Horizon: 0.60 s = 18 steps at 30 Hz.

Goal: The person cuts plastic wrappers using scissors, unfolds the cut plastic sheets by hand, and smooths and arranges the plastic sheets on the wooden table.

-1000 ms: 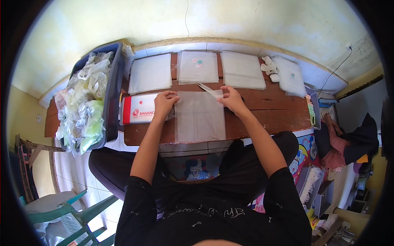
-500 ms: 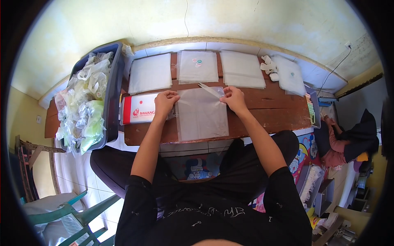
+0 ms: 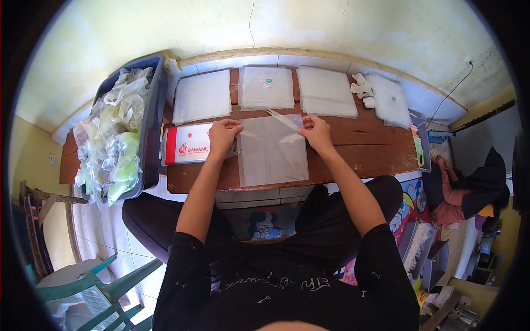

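A clear plastic bag (image 3: 271,157) lies on the brown wooden table in front of me. My left hand (image 3: 224,135) pinches its upper left corner, and my right hand (image 3: 316,134) pinches its upper right corner. A pale, narrow strip (image 3: 281,117) crosses the bag's top edge near my right fingers; I cannot tell if it is a fold or a separate piece. Beside my left hand lies a stack of printed white and red bags (image 3: 186,144) reading "BAWANG".
Behind are stacks of clear bags, at left (image 3: 202,96), centre (image 3: 265,102) and right (image 3: 327,91), plus another stack (image 3: 390,99) beside white crumpled pieces (image 3: 361,87). A dark bin (image 3: 157,105) of used-looking plastic stands left. Another person (image 3: 455,193) sits at far right.
The bag's lower edge has shifted slightly up, away from me. Both hands keep their pinch on the upper corners, almost unmoved.
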{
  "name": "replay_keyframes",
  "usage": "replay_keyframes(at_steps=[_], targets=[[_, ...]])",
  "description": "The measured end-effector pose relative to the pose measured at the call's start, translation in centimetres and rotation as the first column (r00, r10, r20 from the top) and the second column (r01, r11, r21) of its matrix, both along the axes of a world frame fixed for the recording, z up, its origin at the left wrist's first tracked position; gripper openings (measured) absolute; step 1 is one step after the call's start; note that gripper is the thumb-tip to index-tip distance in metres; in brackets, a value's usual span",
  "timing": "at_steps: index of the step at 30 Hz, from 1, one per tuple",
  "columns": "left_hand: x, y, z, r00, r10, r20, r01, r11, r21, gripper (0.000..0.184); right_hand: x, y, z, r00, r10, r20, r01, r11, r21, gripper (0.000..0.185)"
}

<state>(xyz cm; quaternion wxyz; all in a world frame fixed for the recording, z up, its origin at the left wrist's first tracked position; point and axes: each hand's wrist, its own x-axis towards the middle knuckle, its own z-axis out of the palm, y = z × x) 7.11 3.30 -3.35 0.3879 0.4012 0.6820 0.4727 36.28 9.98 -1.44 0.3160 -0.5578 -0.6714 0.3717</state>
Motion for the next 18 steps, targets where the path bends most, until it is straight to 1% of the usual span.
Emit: replay_keyframes(at_steps=[5,7,11,13,14,16,18], targets=[[-0.24,0.16,0.01,0.999,-0.018,0.034,0.019,0.999,-0.031,0.016,0.11,0.14,-0.3,1.0,0.008,-0.026,-0.008,1.0,-0.006,0.031],[-0.33,0.17,0.13,0.995,-0.026,0.1,0.03,0.999,-0.038,0.017,0.16,0.24,-0.63,1.0,0.018,-0.018,-0.018,1.0,0.01,0.031],[-0.17,0.15,0.55,0.994,-0.018,0.112,0.027,0.997,-0.073,0.019,0.19,0.21,-0.72,1.0,0.027,0.004,-0.028,0.999,0.037,0.031],[-0.22,0.18,0.43,0.991,-0.036,0.128,0.046,0.996,-0.072,0.021,0.14,0.08,-0.5,0.999,0.029,-0.016,-0.029,1.0,0.013,0.03],[-0.29,0.22,0.28,0.991,-0.036,0.128,0.046,0.996,-0.073,0.021,0.11,0.01,-0.32,0.999,0.029,-0.016,-0.028,1.0,0.012,0.03],[-0.45,0.37,0.1,0.98,-0.069,0.187,0.085,0.994,-0.076,0.021,0.11,-0.08,-0.13,0.999,0.035,-0.01,-0.035,0.999,0.008,0.029],[-0.61,0.47,0.02,0.978,-0.073,0.195,0.094,0.991,-0.098,0.02,0.01,-0.13,-0.15,0.999,0.04,-0.028,-0.039,0.999,0.023,0.029]])
